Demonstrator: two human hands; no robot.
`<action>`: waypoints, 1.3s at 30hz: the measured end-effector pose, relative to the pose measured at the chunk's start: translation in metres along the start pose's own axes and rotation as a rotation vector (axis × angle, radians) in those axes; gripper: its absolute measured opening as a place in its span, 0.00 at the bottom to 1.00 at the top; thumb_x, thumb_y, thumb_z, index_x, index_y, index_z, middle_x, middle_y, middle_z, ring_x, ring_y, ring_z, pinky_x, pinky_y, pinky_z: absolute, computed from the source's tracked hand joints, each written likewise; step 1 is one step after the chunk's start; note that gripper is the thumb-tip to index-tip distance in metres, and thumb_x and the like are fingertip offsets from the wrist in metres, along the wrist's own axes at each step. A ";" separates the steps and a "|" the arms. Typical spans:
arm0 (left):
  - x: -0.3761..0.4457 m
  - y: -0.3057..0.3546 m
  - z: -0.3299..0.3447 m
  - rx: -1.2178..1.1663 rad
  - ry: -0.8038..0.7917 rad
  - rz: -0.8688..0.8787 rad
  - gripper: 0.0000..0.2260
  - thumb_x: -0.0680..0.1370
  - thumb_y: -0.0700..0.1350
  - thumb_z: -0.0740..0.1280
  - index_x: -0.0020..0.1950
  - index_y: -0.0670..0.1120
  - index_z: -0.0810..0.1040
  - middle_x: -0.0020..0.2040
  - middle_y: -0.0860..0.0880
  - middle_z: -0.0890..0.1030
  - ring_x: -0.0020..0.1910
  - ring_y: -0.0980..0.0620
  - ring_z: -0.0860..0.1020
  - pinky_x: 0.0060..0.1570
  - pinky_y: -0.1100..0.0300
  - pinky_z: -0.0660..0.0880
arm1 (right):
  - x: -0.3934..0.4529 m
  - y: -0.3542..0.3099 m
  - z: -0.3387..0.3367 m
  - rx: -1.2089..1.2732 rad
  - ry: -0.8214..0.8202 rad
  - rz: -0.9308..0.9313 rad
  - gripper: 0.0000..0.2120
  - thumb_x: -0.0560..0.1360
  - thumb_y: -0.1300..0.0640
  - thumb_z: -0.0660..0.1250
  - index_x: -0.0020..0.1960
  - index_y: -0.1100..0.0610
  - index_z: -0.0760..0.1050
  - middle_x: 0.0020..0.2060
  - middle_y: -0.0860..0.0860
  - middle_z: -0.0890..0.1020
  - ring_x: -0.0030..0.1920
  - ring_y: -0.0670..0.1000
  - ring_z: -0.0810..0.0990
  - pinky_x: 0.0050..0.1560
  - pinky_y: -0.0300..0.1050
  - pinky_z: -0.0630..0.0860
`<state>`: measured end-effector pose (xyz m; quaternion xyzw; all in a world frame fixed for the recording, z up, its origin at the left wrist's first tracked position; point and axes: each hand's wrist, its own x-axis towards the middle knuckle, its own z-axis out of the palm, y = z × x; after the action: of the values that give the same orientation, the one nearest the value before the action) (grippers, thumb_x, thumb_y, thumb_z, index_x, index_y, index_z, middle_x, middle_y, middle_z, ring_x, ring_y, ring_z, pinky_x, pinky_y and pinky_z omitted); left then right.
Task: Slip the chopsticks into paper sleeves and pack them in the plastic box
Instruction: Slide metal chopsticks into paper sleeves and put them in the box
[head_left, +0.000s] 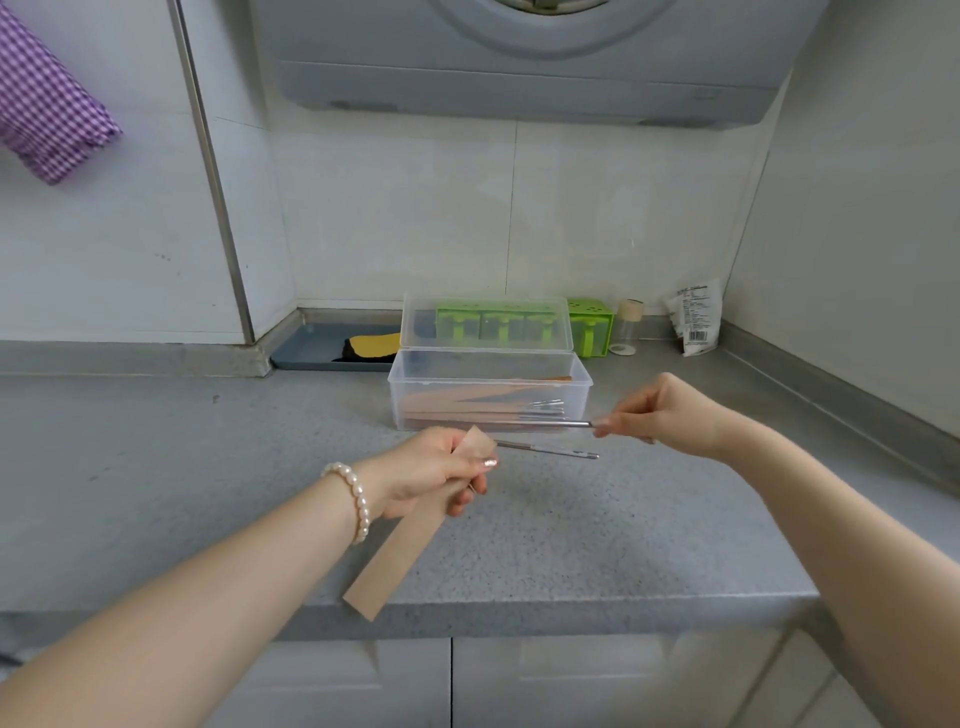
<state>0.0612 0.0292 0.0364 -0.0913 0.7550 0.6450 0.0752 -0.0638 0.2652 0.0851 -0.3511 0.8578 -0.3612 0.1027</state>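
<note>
Grey speckled countertop (597, 545) running wall to wall, near edge crossing the lower frame above pale cabinet doors (571, 686); broad bare stretch to the near right of the hands, another to the far left.

Clear plastic box (489, 395) at centre far, lid (487, 325) tipped up behind it, several brown-sleeved chopsticks lying lengthwise inside with metal tips toward the right end. Well apart from both side walls, just beyond the hands.

Green seasoning rack (589, 325) behind the box, small jar (627, 327) and white packet (695, 317) to its right near the corner. Grey tray (311, 353) far left against the backsplash.

Left hand (441, 470), pearl bracelet (356, 501) at the wrist, curled round a brown paper sleeve (400, 545); sleeve slanting near-left, lower end overhanging the counter's near edge.

Right hand (660, 413) pinching one metal chopstick (550, 423) by its right end, held level just in front of the box wall. Second chopstick (548, 450) below it, left end at the sleeve's mouth beside the left fingers; whether resting on the counter, cannot tell.
</note>
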 end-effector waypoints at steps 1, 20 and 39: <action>0.001 -0.001 -0.001 0.012 0.005 0.002 0.03 0.78 0.38 0.64 0.51 0.40 0.72 0.33 0.47 0.76 0.26 0.56 0.72 0.27 0.64 0.72 | 0.000 0.003 -0.003 -0.069 0.025 0.008 0.21 0.62 0.40 0.72 0.37 0.59 0.83 0.27 0.55 0.67 0.30 0.52 0.62 0.33 0.43 0.60; 0.004 -0.004 0.001 0.352 0.054 0.087 0.05 0.78 0.39 0.64 0.42 0.43 0.74 0.35 0.48 0.80 0.27 0.59 0.76 0.30 0.65 0.74 | -0.008 0.001 -0.004 -0.430 0.200 -0.094 0.11 0.66 0.45 0.74 0.39 0.53 0.84 0.35 0.49 0.82 0.39 0.51 0.79 0.42 0.48 0.76; -0.001 0.007 0.021 0.332 -0.164 -0.024 0.18 0.83 0.49 0.52 0.48 0.40 0.77 0.39 0.47 0.84 0.38 0.51 0.83 0.41 0.62 0.77 | 0.003 -0.022 0.047 -0.266 -0.039 -0.165 0.36 0.67 0.29 0.50 0.51 0.57 0.80 0.43 0.55 0.82 0.44 0.54 0.78 0.46 0.48 0.74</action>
<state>0.0606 0.0514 0.0402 -0.0339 0.8413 0.5159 0.1581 -0.0346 0.2268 0.0670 -0.4378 0.8641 -0.2449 0.0417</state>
